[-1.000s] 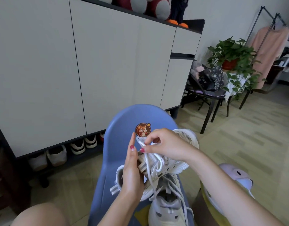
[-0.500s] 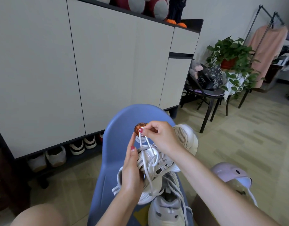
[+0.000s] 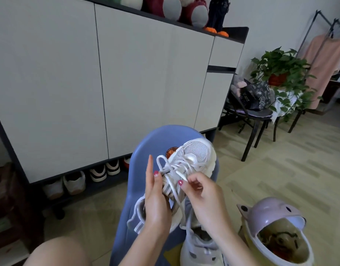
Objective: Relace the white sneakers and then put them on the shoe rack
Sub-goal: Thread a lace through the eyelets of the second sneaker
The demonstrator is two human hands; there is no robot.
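**Lacing a white sneaker over a blue chair**

At six o'clock, nearest the camera, a second white mesh sneaker (image 3: 200, 248) rests on the seat of the blue moulded plastic chair (image 3: 161, 139). A lilac and cream lidded plastic bin (image 3: 276, 223) stands on the floor at four o'clock, its lid tipped open.

Just above, the left hand (image 3: 155, 204) cups the heel side of the white mesh sneaker with grey stripes (image 3: 186, 169), fingers mostly straight along it and the thumb pressed on the upper. The right hand (image 3: 203, 194) pinches the white flat shoelace (image 3: 176, 189) between thumb and curled fingers, over the tongue. The sneaker's toe points toward one o'clock.

Farther off, at nine o'clock, the open bottom shelf of the beige-doored shoe cabinet (image 3: 88, 181) holds several pairs of shoes. At two o'clock stand a black metal chair (image 3: 251, 120) and a green leafy potted plant (image 3: 280, 72).
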